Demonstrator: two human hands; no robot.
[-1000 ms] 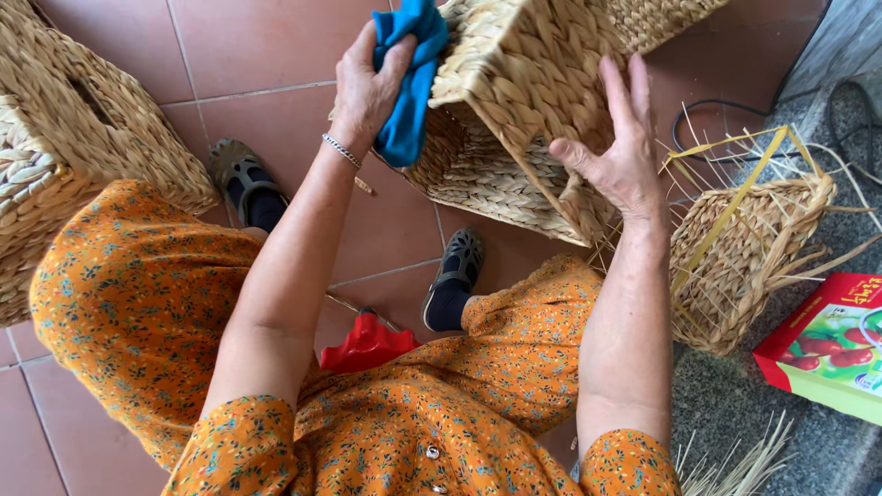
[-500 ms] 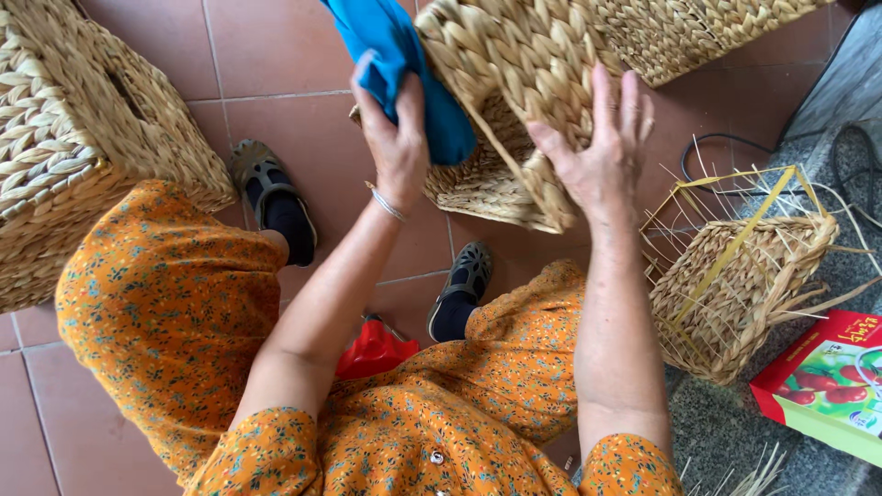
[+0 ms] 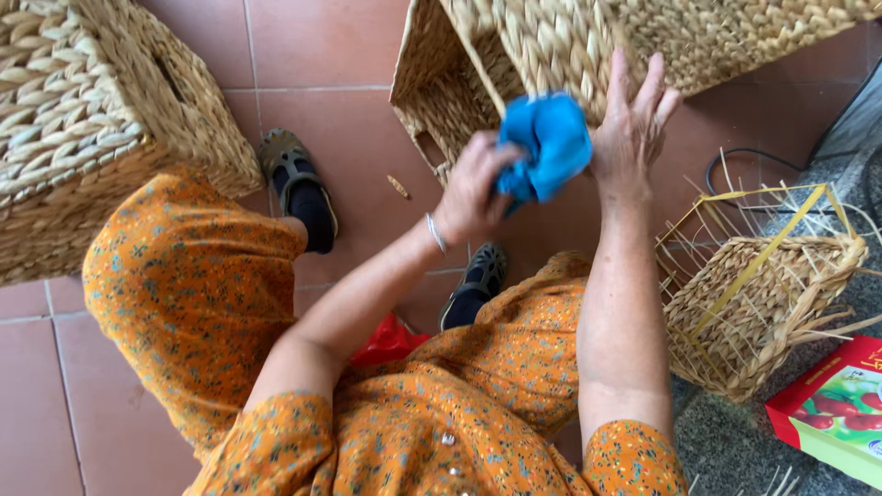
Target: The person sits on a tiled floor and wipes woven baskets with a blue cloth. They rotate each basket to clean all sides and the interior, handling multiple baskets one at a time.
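Left hand closed around a bunched blue cloth, pressed against the woven basket raised over the tiled floor. Right hand open, fingers spread flat on the basket wall. Half-woven basket at right; red-and-green printed box at the lower right corner.

Cloth between both hands, pressed against basket ahead. Second basket far left. Half-woven one right, beside box.
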